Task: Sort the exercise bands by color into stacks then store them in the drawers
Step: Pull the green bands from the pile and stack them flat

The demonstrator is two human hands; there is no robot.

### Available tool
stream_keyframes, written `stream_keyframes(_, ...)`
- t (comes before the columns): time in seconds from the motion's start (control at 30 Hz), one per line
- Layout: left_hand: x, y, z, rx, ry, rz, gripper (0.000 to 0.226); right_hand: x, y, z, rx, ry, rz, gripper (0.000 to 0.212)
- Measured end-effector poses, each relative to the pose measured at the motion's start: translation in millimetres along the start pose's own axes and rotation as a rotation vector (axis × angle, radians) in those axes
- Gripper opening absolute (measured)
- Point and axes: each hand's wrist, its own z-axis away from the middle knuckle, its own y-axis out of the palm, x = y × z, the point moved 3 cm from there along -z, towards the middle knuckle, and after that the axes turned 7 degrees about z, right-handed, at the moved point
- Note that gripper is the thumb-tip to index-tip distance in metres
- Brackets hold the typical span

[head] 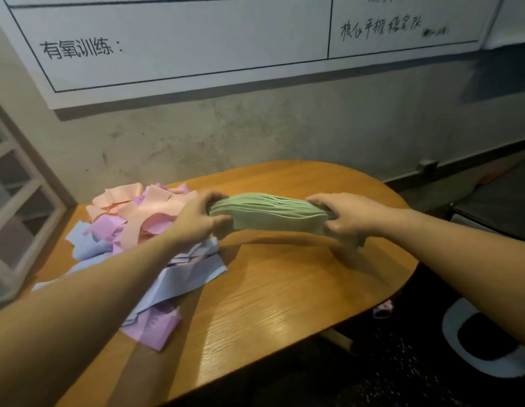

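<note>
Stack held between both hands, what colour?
Pale green: the stack of bands, gripped at its ends by left hand and right hand; head view.

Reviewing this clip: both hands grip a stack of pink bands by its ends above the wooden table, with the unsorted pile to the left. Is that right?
Not quite: the stack of bands is green, not pink, as the head view shows. The left hand and right hand do grip its ends above the wooden table, with the unsorted pile to the left.

Both forearms reach forward, angled inward. The left hand (196, 220) and right hand (348, 218) each curl fingers around an end of one green band stack (267, 212).
</note>
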Motion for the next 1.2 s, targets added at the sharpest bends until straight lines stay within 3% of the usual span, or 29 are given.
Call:
stream_keyframes(0.13,22.8,40.3,12.2,0.104,-0.021,-0.078,0.058,-23.8,31.6,2.1,0.079,-0.012,0.074,0.062)
stream_keyframes(0.33,42.3,45.7,23.3,0.09,0.041,-0.157,0.069,-44.8,56.5,12.5,-0.026,-0.072,0.202,0.075)
stream_keyframes(0.53,37.4,45.1,25.6,0.073,-0.027,-0.01,0.042,-70.0,65.1,18.7,-0.084,0.022,-0.09,0.089)
stream_keyframes(0.63,41.7,43.4,25.9,0.066,-0.077,0.049,0.059,-76.0,73.2,19.2,-0.05,0.113,-0.434,0.091)
stream_keyframes(0.73,38.7,42.3,25.4,0.093,-0.085,0.055,0.074,-81.6,74.2,20.0,-0.077,0.193,-0.6,0.097)
stream_keyframes(0.93,50.3,41.3,21.7,0.165,-0.159,-0.008,0.06,-85.7,78.3,28.8,0.075,0.248,-0.527,0.064)
stream_keyframes(1.03,56.1,40.1,20.8,0.164,-0.176,0.001,0.054,-79.3,85.3,30.7,0.027,0.292,-0.349,0.063)
stream_keyframes(1.2,48.7,38.7,23.3,0.19,-0.196,0.097,0.053,-78.3,88.9,26.9,-0.053,0.354,-0.441,0.066)
